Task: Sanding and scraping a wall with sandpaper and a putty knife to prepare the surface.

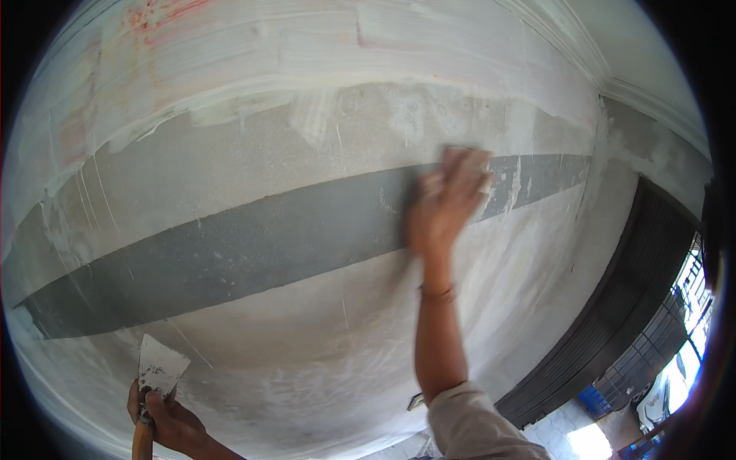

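My left hand (172, 424), low at the left, is closed around a putty knife (159, 369) with a wooden handle and a wide, whitish, stained blade pointing up. The blade stands just in front of the wall, below its dark grey band. Raised at centre right, my right hand (448, 203) lies against the wall (307, 180), across the dark grey band (291, 234). Its fingers stretch upward, slightly smeared by motion, and I see no tool in it. Whitish flakes and streaks mark the band beside its fingers.
White and pinkish coating covers the upper wall (291, 46), with bare grey plaster beneath. A moulded cornice (652, 100) runs along the top right. A dark ribbed shutter (606, 307) stands at the right, beside a bright opening with a white vehicle (675, 387) and a blue container (594, 400).
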The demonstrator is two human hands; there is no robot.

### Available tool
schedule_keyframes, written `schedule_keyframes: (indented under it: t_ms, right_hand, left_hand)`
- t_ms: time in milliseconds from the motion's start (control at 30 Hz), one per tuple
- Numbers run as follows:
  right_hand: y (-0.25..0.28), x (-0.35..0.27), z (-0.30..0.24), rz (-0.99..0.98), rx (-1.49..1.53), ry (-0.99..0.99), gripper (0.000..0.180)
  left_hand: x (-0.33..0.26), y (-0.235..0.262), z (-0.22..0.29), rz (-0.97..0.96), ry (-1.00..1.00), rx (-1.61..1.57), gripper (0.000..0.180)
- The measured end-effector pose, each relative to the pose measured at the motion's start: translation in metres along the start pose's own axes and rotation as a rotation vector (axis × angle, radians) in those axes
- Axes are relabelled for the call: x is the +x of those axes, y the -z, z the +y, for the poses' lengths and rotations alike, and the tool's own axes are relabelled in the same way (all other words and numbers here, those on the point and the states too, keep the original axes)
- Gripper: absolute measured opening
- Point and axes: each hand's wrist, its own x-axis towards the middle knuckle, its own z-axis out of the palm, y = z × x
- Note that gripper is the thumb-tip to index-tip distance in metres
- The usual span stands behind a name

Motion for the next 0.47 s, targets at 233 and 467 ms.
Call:
schedule_keyframes:
  t_ms: [233, 467]
  right_hand:
    - [0.015, 0.013, 0.003, -0.029, 0.174, 0.199, 0.073]
    - [0.017, -0.063, -0.067, -0.321, 0.223, 0.642, 0.086]
  left_hand:
    - [-0.004, 0.001, -0.004, -0.018, 0.0, 0.067, 0.041]
    - [-0.001, 0.007, -0.015, -0.06, 0.01, -0.003, 0.039]
